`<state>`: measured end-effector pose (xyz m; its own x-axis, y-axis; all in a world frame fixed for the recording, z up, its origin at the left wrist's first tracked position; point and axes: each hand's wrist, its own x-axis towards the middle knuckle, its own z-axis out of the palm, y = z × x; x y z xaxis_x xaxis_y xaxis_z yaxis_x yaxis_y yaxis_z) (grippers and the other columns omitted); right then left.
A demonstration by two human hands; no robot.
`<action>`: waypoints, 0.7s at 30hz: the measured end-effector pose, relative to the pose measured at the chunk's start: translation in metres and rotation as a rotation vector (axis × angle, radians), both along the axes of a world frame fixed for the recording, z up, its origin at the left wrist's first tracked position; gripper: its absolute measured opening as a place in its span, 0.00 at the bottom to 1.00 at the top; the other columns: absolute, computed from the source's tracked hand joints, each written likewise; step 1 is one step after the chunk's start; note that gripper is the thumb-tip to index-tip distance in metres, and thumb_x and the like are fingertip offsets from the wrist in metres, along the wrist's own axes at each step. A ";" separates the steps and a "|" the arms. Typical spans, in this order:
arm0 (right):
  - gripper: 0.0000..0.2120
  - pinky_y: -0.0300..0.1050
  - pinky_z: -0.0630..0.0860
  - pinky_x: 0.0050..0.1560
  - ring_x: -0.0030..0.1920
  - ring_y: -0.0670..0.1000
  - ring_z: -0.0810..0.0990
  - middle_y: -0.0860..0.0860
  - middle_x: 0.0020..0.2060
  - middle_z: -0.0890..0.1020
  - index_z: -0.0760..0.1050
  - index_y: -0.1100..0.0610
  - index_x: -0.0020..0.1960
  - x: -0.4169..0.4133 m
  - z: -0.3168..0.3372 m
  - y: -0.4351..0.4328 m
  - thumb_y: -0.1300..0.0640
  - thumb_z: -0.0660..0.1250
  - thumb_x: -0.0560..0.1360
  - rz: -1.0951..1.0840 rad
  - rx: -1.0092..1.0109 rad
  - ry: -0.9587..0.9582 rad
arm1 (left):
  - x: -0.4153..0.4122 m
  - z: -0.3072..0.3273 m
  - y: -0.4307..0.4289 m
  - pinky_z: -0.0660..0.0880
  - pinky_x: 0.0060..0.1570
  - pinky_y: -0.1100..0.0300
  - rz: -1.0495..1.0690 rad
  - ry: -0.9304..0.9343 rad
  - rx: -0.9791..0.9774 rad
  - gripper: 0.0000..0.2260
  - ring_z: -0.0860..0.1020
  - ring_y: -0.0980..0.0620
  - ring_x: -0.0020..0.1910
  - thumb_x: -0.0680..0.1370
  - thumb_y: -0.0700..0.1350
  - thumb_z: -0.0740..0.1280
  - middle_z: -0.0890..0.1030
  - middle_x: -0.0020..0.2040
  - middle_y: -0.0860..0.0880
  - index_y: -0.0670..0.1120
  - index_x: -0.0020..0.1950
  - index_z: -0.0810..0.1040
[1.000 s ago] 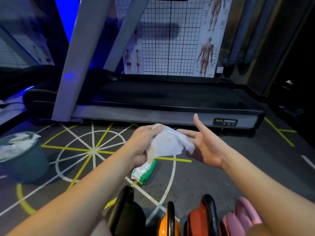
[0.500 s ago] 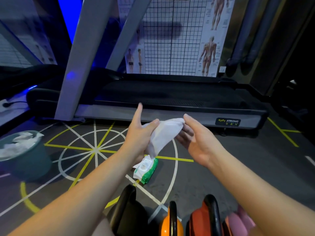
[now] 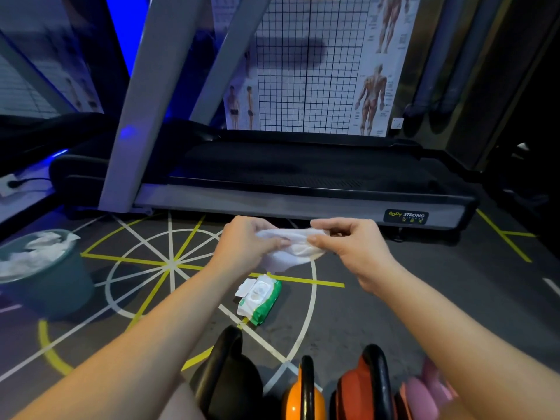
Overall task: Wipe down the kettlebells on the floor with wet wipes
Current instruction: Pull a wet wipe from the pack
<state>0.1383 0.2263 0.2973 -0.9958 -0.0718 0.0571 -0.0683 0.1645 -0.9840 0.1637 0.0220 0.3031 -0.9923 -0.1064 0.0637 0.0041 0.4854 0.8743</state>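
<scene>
Since the frame half a second earlier, both hands had closed on the crumpled white wet wipe point(image 3: 292, 248). The left hand point(image 3: 245, 244), previously holding it with the forefinger raised, now pinched the wipe's left end between the thumb and curled fingers. The right hand point(image 3: 354, 247), previously spread flat beneath it, now pinched the right end between thumb and forefinger, the other fingers curled. The wipe was held in the air, bunched and drawn roughly level between the two hands, with a loose fold hanging beneath. Below it, on the dark grey floor point(image 3: 394, 313) marked with white and yellow lines, lay a green-and-white soft pack of wet wipes point(image 3: 260, 298), white lid face upward. Four kettlebells stood close together in a row along the near edge of the view, handles up, well apart from both hands: from left to right, a black kettlebell point(image 3: 227, 374), an orange kettlebell point(image 3: 303, 401), a red-orange kettlebell point(image 3: 360, 389) and a pink kettlebell point(image 3: 424, 395), the last partly hidden by the right forearm. At the left stood a teal round bin point(image 3: 51, 283) holding crumpled white wipes. A grey-and-black treadmill point(image 3: 303, 189), labelled BODY STRONG, lay across the floor beyond the hands, with an anatomy poster point(image 3: 372, 101) on the wall behind it.
</scene>
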 end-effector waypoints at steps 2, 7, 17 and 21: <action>0.10 0.36 0.74 0.40 0.37 0.44 0.77 0.50 0.38 0.85 0.86 0.49 0.47 0.002 0.003 0.005 0.57 0.80 0.67 -0.019 0.178 0.078 | 0.003 0.001 0.004 0.74 0.30 0.61 0.026 0.004 -0.053 0.06 0.84 0.47 0.38 0.73 0.51 0.78 0.85 0.38 0.47 0.49 0.42 0.86; 0.08 0.41 0.69 0.37 0.34 0.44 0.73 0.48 0.33 0.83 0.86 0.47 0.40 0.006 0.010 0.017 0.44 0.80 0.66 0.106 0.416 0.087 | 0.002 0.004 0.002 0.65 0.29 0.64 0.053 0.086 -0.144 0.20 0.73 0.52 0.33 0.71 0.58 0.78 0.78 0.35 0.47 0.42 0.37 0.81; 0.10 0.45 0.69 0.39 0.37 0.50 0.73 0.51 0.35 0.78 0.75 0.56 0.39 0.011 0.001 0.008 0.52 0.72 0.74 -0.029 0.126 0.005 | 0.013 0.003 0.015 0.76 0.39 0.50 -0.061 -0.144 0.461 0.11 0.81 0.45 0.40 0.74 0.41 0.78 0.83 0.44 0.41 0.42 0.46 0.76; 0.10 0.42 0.70 0.31 0.34 0.49 0.75 0.47 0.34 0.79 0.71 0.52 0.38 0.020 -0.001 -0.007 0.51 0.71 0.73 -0.255 0.461 0.222 | 0.014 -0.001 0.028 0.78 0.31 0.58 0.053 -0.174 0.307 0.12 0.83 0.48 0.39 0.71 0.41 0.80 0.85 0.46 0.43 0.43 0.51 0.82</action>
